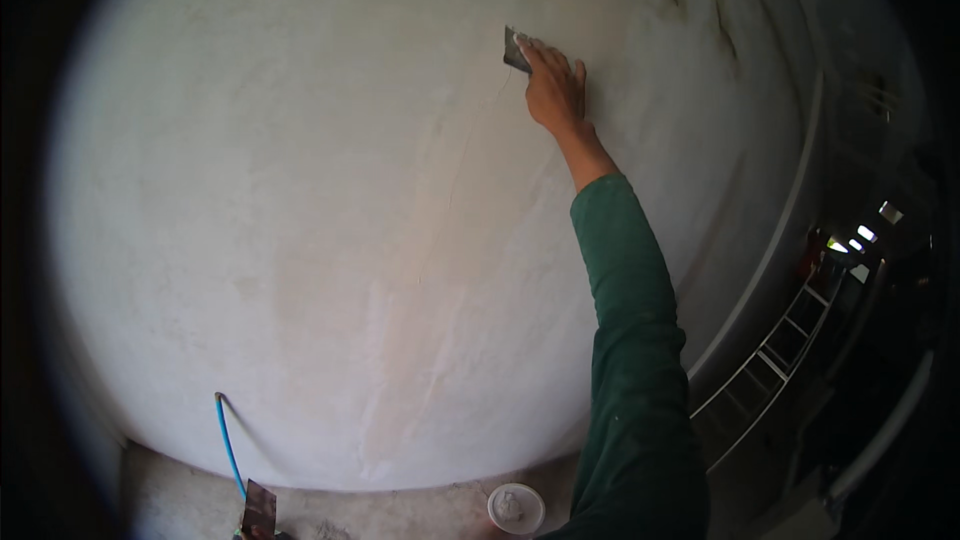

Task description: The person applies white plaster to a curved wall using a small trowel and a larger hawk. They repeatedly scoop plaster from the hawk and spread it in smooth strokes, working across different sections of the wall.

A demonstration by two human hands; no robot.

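Note:
My right hand [556,85] is raised high against a pale plastered wall [330,170], arm stretched out in a green sleeve. Its fingers press on a small, dark, flat scraper blade [515,50] that lies against the wall. A thin crack line runs down the plaster below the blade. At the lower left edge a dark brown rectangular plate [260,508] stands up, with bits of dark green cloth beside it. My left hand seems to hold this plate from behind; its fingers are hidden.
A round white tub [516,508] with whitish paste stands on the floor by the wall's foot. A blue hose [230,443] comes out of the wall low on the left. A metal ladder [775,365] leans at the right. Dark gouges [725,30] mark the wall's upper right.

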